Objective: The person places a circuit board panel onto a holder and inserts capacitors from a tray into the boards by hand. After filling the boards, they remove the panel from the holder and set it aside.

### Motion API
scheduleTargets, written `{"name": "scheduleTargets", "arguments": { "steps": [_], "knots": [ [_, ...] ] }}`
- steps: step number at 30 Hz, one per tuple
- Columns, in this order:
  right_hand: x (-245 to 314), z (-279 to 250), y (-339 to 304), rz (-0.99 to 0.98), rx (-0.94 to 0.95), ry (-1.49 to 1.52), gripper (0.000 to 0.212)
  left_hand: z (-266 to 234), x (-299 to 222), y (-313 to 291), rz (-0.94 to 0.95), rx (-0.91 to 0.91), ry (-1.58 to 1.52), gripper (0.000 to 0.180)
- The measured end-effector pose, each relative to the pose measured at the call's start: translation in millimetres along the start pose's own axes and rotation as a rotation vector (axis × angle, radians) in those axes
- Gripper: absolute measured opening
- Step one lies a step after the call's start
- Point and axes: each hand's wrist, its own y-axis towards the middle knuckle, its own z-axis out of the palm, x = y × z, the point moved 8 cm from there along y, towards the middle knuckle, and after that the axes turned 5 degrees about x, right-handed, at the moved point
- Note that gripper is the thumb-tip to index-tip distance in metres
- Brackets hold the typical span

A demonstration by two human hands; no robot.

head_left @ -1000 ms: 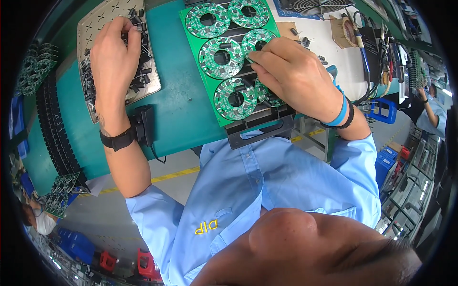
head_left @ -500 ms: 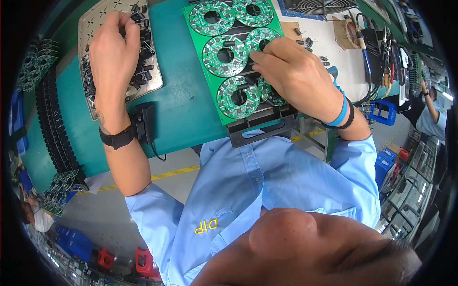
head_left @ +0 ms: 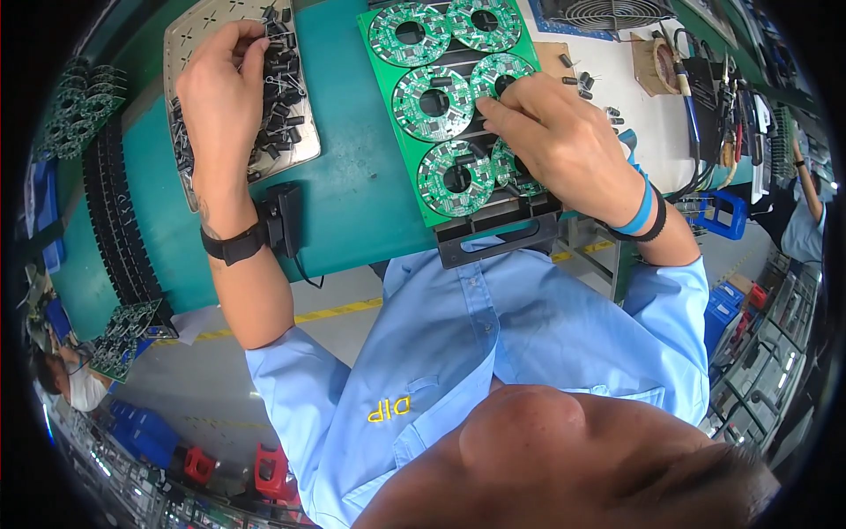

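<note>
My left hand is over a metal tray heaped with black cylindrical capacitors with wire leads. Its thumb and forefinger are pinched together beside the pile, and whatever they hold cannot be made out. A green panel carries several ring-shaped circuit boards. Over its right-hand column hangs my right hand, fingers closed near the middle ring. These fingers and the hand cover part of that ring and the one below, hiding anything gripped. Black capacitors lie on the left middle ring and the lower left ring.
Under the panel sits a black carrier with a handle. Loose capacitors lie on cardboard and white sheet at right, near a fan grille and hand tools. A black slotted rack stands left. Other people work at both sides.
The whole view has shifted, so the bench appears slightly farther right. My left thumb and forefinger have shifted slightly beside the capacitor pile. My right hand stays over the same ring.
</note>
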Motion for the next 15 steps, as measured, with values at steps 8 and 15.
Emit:
{"name": "scheduleTargets", "arguments": {
  "steps": [8, 15],
  "knots": [
    [-7.0, -5.4, -2.4, 0.065, -0.117, 0.125, 0.034, -6.9, -6.9, -0.6, 0.013, -0.094, -0.042, 0.013],
    [-3.2, -8.5, -8.0, 0.01, -0.055, 0.09, 0.028, -9.5, -7.9, -0.5, 0.016, -0.096, -0.06, 0.018]
  ]
}}
